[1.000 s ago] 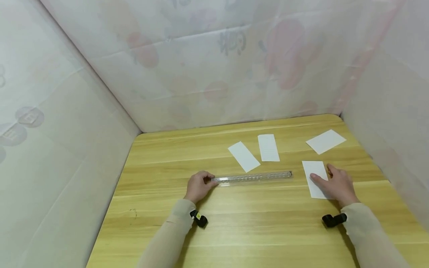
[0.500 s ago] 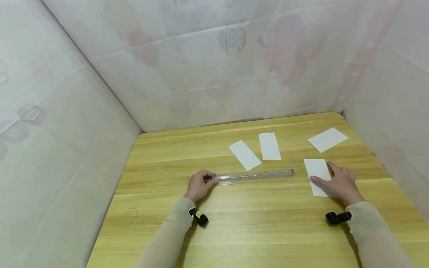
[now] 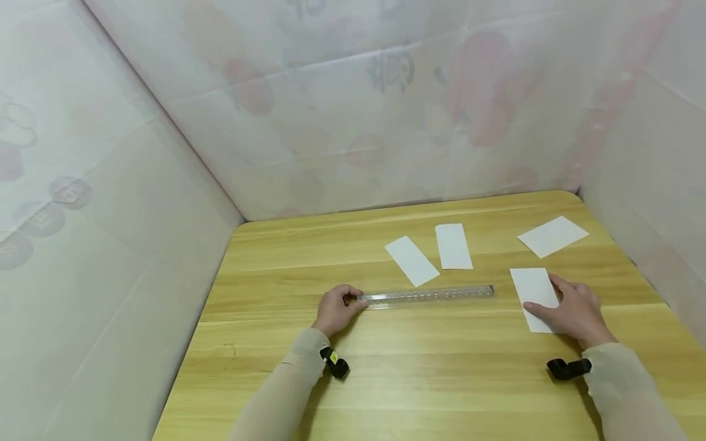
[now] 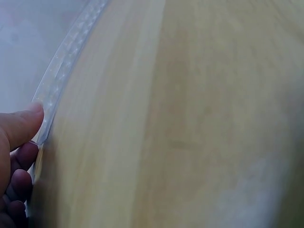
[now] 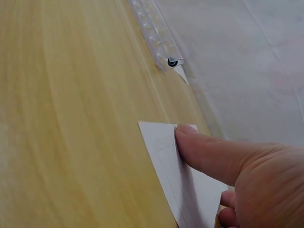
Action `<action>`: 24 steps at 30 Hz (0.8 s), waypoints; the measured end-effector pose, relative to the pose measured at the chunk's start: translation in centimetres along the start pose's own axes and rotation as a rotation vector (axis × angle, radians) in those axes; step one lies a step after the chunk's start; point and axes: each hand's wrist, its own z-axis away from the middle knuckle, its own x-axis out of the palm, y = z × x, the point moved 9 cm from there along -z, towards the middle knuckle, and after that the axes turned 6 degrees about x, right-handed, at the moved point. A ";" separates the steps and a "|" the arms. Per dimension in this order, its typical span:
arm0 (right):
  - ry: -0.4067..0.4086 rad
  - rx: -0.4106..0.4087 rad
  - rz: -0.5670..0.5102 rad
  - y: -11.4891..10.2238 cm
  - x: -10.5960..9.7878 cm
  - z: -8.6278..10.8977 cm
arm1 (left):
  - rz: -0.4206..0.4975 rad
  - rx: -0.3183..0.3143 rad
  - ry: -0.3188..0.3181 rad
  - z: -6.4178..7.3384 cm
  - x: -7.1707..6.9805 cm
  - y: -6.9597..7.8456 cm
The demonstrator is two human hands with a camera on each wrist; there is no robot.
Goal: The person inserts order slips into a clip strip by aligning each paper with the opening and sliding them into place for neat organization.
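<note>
In the head view my left hand [image 3: 337,310] pinches the left end of a long clear plastic strip [image 3: 427,295] lying on the table. The left wrist view shows the thumb on top of this end, with curled fingers beneath. Bumps run along the strip, and a small dark round piece [image 5: 172,62] shows at its right end. My right hand [image 3: 576,312] holds a white paper slip [image 3: 532,288] by its right side. Its thumb presses on the slip's face, fingers behind the edge. Faint lines and writing show on this slip in the right wrist view.
Behind the strip lie two white paper slips, a slanted one [image 3: 412,261] and a straighter one [image 3: 454,247]. Another slip [image 3: 553,237] lies at the back right. Fabric walls [image 3: 353,122] enclose the wooden table [image 3: 419,380] at the back and sides.
The head view has shifted slightly. My right thumb has slid a little toward the slip's near edge. The left hand and strip keep their place.
</note>
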 end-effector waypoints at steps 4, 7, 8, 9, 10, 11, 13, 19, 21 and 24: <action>0.009 -0.018 -0.035 0.0 -0.1 0.1 | 0.010 -0.007 -0.008 0.1 0.2 -0.1; 0.023 -0.027 -0.061 -0.2 -0.3 0.1 | 0.008 -0.008 -0.008 0.0 0.2 0.0; 0.028 -0.026 -0.067 -0.2 -0.4 0.1 | 0.009 -0.006 -0.006 0.0 0.1 0.0; 0.032 -0.023 -0.068 -0.2 -0.4 0.1 | 0.007 -0.009 -0.007 -0.1 0.1 0.0; 0.039 -0.022 -0.066 -0.2 -0.5 0.1 | 0.009 -0.006 -0.008 -0.1 0.0 0.0; 0.043 -0.016 -0.065 -0.1 -0.5 0.2 | 0.010 -0.005 -0.012 -0.2 0.0 0.1; 0.051 -0.007 -0.065 0.0 -0.5 0.2 | 0.020 -0.004 -0.020 -0.3 -0.1 0.0; 0.028 0.010 -0.118 0.2 -0.4 0.2 | 0.044 -0.014 -0.042 -0.3 -0.2 -0.3; 0.013 0.019 -0.134 0.3 -0.5 0.3 | 0.051 -0.017 -0.046 -0.2 -0.2 -0.2; 0.008 0.023 -0.149 0.5 -1.0 0.3 | 0.063 -0.028 -0.051 -0.1 0.0 -0.2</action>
